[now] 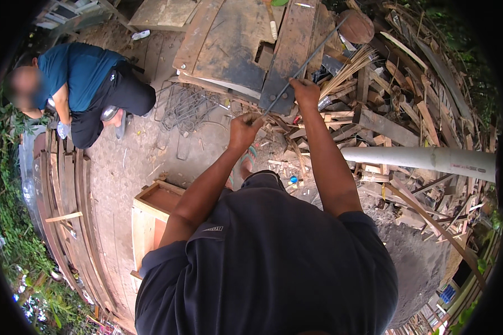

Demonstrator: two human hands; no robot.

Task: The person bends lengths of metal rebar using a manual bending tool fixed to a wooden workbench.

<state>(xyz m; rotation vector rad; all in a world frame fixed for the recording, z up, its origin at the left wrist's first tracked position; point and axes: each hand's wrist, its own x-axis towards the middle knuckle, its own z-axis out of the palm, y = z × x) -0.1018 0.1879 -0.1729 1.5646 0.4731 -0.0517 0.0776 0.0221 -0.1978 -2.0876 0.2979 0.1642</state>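
Head view: far left of the left hand [244, 132], a crouched co-worker [95, 72] is seen; lower legs partly hidden by the pose. Behind-left of that hand, long planks [70, 206] are bowed by the lens; ends hard to make out. Between planks and hand, an open strip of floor [109, 181] is offered for moving. Just left-ahead of the hand, bent rods [184, 109] are tangled on the ground; count can't be made out. Behind-left, a wooden box [142, 237] is partly covered by the left arm.

Left hand: fingers closed on the near end of a thin dark rod [318, 51]; exact tip hidden by them. Rod is run diagonally forward-right over a dark plate [283, 105] at the near edge of the wooden tabletop [229, 42], just ahead of the left hand. Far end is lost near a round brown object [356, 27].

Right hand [304, 94]: closed on the rod, farther along; fingertips hard to make out. Just right of it, thin sticks [352, 70] and scrap wood [388, 125] are heaped, so room is tight there. Behind-right, a grey pipe [419, 159] is laid crosswise, its near end just beside the right forearm. Ground nearest the body is hidden by the dark shirt [268, 257].
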